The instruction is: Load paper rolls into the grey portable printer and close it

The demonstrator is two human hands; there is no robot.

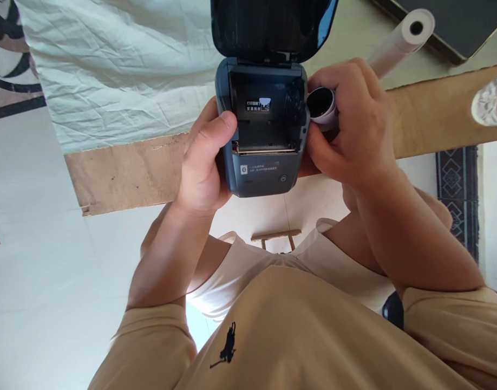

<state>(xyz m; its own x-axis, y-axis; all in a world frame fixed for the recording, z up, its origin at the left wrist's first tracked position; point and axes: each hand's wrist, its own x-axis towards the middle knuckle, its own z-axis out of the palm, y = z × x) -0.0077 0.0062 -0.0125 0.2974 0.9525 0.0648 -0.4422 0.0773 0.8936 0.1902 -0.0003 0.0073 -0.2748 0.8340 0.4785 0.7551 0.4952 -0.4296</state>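
My left hand [202, 157] grips the left side of a dark blue-grey label printer [260, 184], its thumb on the printer's edge. The printer's glossy black lid [268, 32] stands open at the far side, so the roll bay [265, 127] shows with a small printed sticker inside and no roll in it. Pinched in my right hand [354, 122] is a small white label roll [332, 117] with a wide dark core. It is right beside the printer's right wall, outside the bay. Part of the roll is hidden by my fingers.
A longer white paper roll [394, 46] lies on the table behind my right hand. Beyond it is a dark flat device [451, 27]. A clear object [490, 100] sits near the right edge. Pale green cloth [126, 70] covers the table behind its bare wooden edge [130, 170].
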